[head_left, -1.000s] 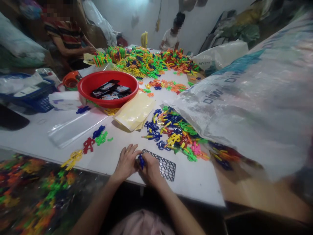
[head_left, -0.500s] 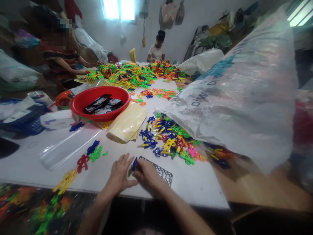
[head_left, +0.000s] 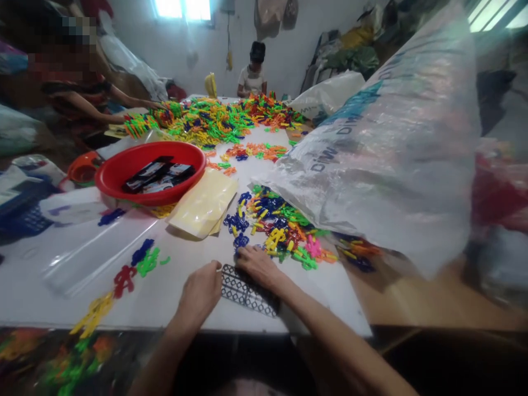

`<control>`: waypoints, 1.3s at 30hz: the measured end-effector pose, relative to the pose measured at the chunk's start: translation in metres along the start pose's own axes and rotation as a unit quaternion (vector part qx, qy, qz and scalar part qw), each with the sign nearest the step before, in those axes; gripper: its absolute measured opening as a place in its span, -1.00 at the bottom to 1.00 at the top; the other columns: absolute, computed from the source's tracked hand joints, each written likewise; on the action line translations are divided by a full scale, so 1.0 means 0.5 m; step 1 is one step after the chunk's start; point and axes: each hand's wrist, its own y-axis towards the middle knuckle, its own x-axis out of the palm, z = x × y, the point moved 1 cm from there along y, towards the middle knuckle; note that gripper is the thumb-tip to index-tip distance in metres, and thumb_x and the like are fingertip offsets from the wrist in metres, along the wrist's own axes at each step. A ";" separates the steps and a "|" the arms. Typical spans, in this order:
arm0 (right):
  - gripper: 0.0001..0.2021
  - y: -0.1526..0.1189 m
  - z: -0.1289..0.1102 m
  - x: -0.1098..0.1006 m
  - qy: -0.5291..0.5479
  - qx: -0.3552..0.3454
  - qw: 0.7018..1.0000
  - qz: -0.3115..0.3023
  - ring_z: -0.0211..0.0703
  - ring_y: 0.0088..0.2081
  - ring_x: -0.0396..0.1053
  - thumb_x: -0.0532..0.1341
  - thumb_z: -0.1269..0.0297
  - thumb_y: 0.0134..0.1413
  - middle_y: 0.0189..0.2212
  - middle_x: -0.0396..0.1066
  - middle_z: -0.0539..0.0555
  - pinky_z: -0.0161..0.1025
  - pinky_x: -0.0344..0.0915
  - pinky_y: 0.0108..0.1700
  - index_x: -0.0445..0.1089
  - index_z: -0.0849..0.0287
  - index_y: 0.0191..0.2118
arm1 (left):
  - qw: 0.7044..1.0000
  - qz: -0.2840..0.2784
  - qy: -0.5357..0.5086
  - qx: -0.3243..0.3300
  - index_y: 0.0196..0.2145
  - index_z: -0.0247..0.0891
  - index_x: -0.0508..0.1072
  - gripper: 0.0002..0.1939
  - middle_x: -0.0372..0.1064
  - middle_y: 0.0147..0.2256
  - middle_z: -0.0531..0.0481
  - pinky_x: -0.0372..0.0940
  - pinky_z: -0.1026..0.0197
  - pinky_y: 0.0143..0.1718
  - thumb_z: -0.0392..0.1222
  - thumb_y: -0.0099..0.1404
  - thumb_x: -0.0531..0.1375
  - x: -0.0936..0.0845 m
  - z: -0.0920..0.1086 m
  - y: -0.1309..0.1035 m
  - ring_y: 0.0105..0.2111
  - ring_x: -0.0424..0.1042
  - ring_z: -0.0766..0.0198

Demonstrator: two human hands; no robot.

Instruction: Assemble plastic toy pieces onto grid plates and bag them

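My left hand is closed at the left end of a dark perforated tray on the white table; what its fingers hold, if anything, is too small to tell. Over the tray's far edge reaches my right hand, its fingers bent down beside a dark blue plastic piece; the fingertips are partly hidden. A pile of small coloured plastic pieces lies just beyond. Left of my left hand are a red piece, a green piece and yellow pieces.
A red basin holds dark packets, beside yellowish sheets. Clear plastic film lies at left. A large white sack leans at right. Two people sit by a big heap of coloured pieces farther back.
My left hand has gone from spread fingers to closed. My right hand has left the blue piece between my hands and moved toward the pile, uncovering more tray. The view has shifted slightly.
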 end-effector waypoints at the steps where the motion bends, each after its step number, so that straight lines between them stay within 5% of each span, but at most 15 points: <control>1: -0.88 -0.028 0.003 -0.007 0.009 0.024 1.000 0.002 -0.07 -0.12 0.25 0.13 0.40 0.22 -0.13 0.34 0.11 -0.18 0.19 -0.14 0.38 0.16 -0.17 | 1.000 0.000 -0.006 -0.006 -0.11 -0.29 0.40 -0.70 0.51 -0.22 -0.18 0.26 0.07 -0.09 -0.26 0.33 -0.06 0.002 -0.006 -0.001 -0.16 0.48 0.03; 5: -0.82 -0.079 0.016 -0.035 0.014 0.215 0.976 -0.002 -0.12 -0.19 0.28 0.12 0.48 0.21 -0.23 0.36 0.10 -0.24 0.18 -0.21 0.34 0.17 -0.11 | 0.999 0.004 -0.029 -0.016 -0.11 -0.27 0.39 -0.69 0.50 -0.21 -0.14 0.24 0.10 -0.11 -0.21 0.34 -0.07 0.006 -0.018 -0.004 -0.17 0.47 0.06; 8: -0.84 -0.062 0.035 -0.036 -0.024 0.278 0.960 -0.027 -0.07 -0.16 0.27 0.10 0.52 0.18 -0.17 0.35 0.16 -0.22 0.18 -0.26 0.37 0.21 -0.19 | 1.000 0.009 -0.029 0.001 -0.11 -0.29 0.38 -0.69 0.49 -0.18 -0.13 0.24 0.11 -0.10 -0.19 0.33 -0.08 0.012 -0.018 -0.003 -0.17 0.46 0.08; 12: -0.86 -0.051 0.057 -0.026 -0.041 0.215 0.975 -0.030 -0.04 -0.15 0.26 0.09 0.49 0.21 -0.18 0.34 0.18 -0.20 0.19 -0.26 0.38 0.24 -0.24 | 0.999 0.025 -0.021 0.033 -0.10 -0.31 0.37 -0.66 0.49 -0.18 -0.15 0.26 0.10 -0.11 -0.18 0.33 -0.11 0.020 -0.023 -0.002 -0.18 0.46 0.09; 18: -0.87 -0.146 0.025 -0.011 0.047 0.081 0.995 0.020 -0.11 -0.18 0.27 0.10 0.48 0.21 -0.20 0.35 0.13 -0.21 0.18 -0.14 0.35 0.19 -0.18 | 0.997 0.061 -0.028 0.040 -0.10 -0.31 0.39 -0.65 0.51 -0.22 -0.15 0.29 0.12 -0.15 -0.17 0.31 -0.09 0.021 -0.022 -0.013 -0.22 0.49 0.11; 21: -0.85 -0.170 0.009 -0.011 0.082 0.151 0.984 0.034 -0.12 -0.19 0.29 0.11 0.47 0.19 -0.21 0.37 0.12 -0.23 0.19 -0.15 0.34 0.17 -0.15 | 0.996 0.075 -0.022 0.031 -0.10 -0.31 0.40 -0.65 0.52 -0.25 -0.14 0.31 0.13 -0.17 -0.17 0.32 -0.08 0.031 -0.009 -0.019 -0.24 0.50 0.12; 25: -0.83 -0.136 0.010 -0.023 0.093 0.324 0.941 0.012 -0.10 -0.23 0.35 0.11 0.41 0.20 -0.24 0.41 0.15 -0.26 0.19 -0.26 0.32 0.18 -0.10 | 0.996 0.091 -0.010 0.021 -0.08 -0.35 0.40 -0.63 0.51 -0.23 -0.19 0.31 0.10 -0.13 -0.19 0.34 -0.10 0.040 0.005 -0.027 -0.20 0.50 0.08; 28: -0.85 -0.111 0.018 -0.037 0.166 0.386 0.906 -0.041 -0.10 -0.30 0.38 0.13 0.38 0.17 -0.31 0.45 0.13 -0.27 0.18 -0.32 0.33 0.20 -0.14 | 0.994 0.102 -0.022 0.038 -0.04 -0.37 0.38 -0.60 0.47 -0.13 -0.22 0.30 0.05 -0.07 -0.12 0.34 -0.08 0.022 0.009 -0.037 -0.13 0.46 0.04; 32: -0.76 -0.098 -0.002 -0.063 0.344 0.372 0.856 0.106 -0.19 -0.38 0.37 0.18 0.29 0.12 -0.38 0.45 0.01 -0.32 0.20 -0.33 0.32 0.16 -0.07 | 0.980 0.188 -0.043 0.055 0.02 -0.36 0.33 -0.57 0.37 0.00 -0.22 0.24 0.06 0.05 -0.05 0.36 -0.06 -0.012 0.017 -0.042 0.01 0.36 0.05; 34: -0.77 -0.086 -0.035 -0.063 0.432 0.339 0.818 0.167 -0.21 -0.40 0.37 0.19 0.27 0.09 -0.39 0.45 0.00 -0.33 0.23 -0.33 0.35 0.16 -0.11 | 0.985 0.162 -0.024 0.048 0.03 -0.36 0.33 -0.60 0.38 -0.01 -0.21 0.24 0.06 0.04 -0.09 0.37 -0.06 -0.010 0.023 -0.039 -0.01 0.38 0.06; 39: -0.94 -0.040 -0.109 -0.002 0.547 0.330 0.758 0.132 -0.21 -0.46 0.32 0.16 0.36 -0.01 -0.51 0.40 0.00 -0.33 0.23 -0.38 0.34 0.18 -0.45 | 0.999 0.041 0.023 0.008 0.07 -0.34 0.31 -0.62 0.43 -0.04 -0.21 0.26 0.12 -0.01 -0.29 0.35 -0.07 0.023 0.024 -0.031 -0.06 0.44 0.11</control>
